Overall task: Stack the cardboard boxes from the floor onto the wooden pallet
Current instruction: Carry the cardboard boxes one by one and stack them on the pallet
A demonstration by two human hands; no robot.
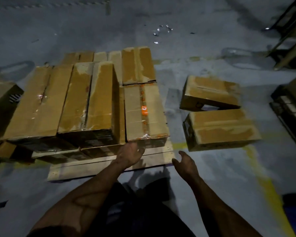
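Several brown cardboard boxes are stacked on the wooden pallet (99, 165), two layers high on its left side. The front right box (144, 112) carries an orange sticker on its tape. My left hand (131, 153) reaches to the near bottom corner of that box, fingers loosely spread, touching or almost touching it. My right hand (185, 162) hovers open over the floor just right of the pallet's corner, holding nothing. Two more boxes lie on the floor to the right: a near one (224, 129) and a far one (212, 91).
Another box (2, 101) stands at the left edge beside the pallet. Dark racks or pallets (290, 106) line the right edge, with a metal frame (290, 36) at the top right. Yellow floor tape (270, 190) runs past my right arm. Small debris (162, 30) lies farther back.
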